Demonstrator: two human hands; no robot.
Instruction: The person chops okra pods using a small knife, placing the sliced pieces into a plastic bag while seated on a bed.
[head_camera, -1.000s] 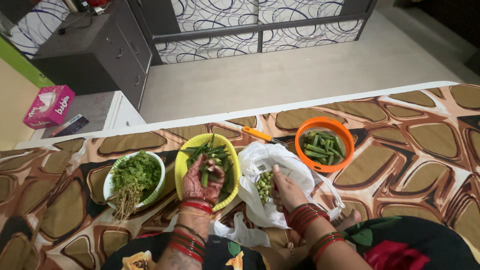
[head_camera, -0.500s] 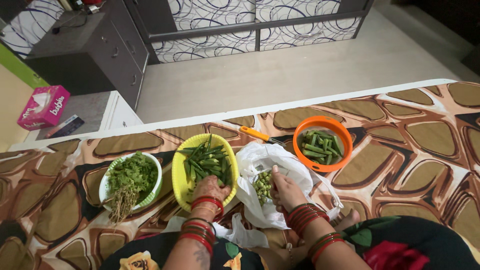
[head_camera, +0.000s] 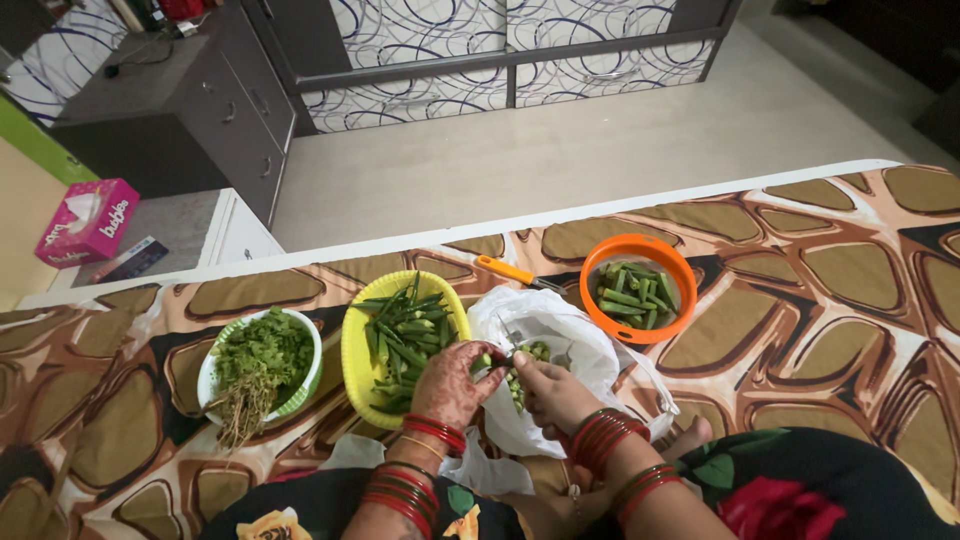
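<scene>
Now the left hand (head_camera: 450, 380) has come out of the yellow basket (head_camera: 355, 345) and moved over to the right hand (head_camera: 548, 385). A second ago it was deep in the green beans (head_camera: 405, 335), and the right hand sat alone on the white plastic bag (head_camera: 560, 330). Both hands meet over the edge of that bag, and their fingertips pinch one green bean pod (head_camera: 497, 358) between them (it is small, so how it is gripped is hard to see). Each hand is closed on an end of the pod. Little cut green bits (head_camera: 535, 352) lie inside the bag, just past the fingers. The basket of beans is touching the bag on its left side. Left of the basket stands a white bowl of leafy greens (head_camera: 262, 352), in the same spot as before. Behind the bag lies a knife with an orange handle (head_camera: 505, 269), and beside it is an orange bowl (head_camera: 640, 250) with cut green pieces. All of it sits on a bed with a brown patterned sheet (head_camera: 800, 280).
</scene>
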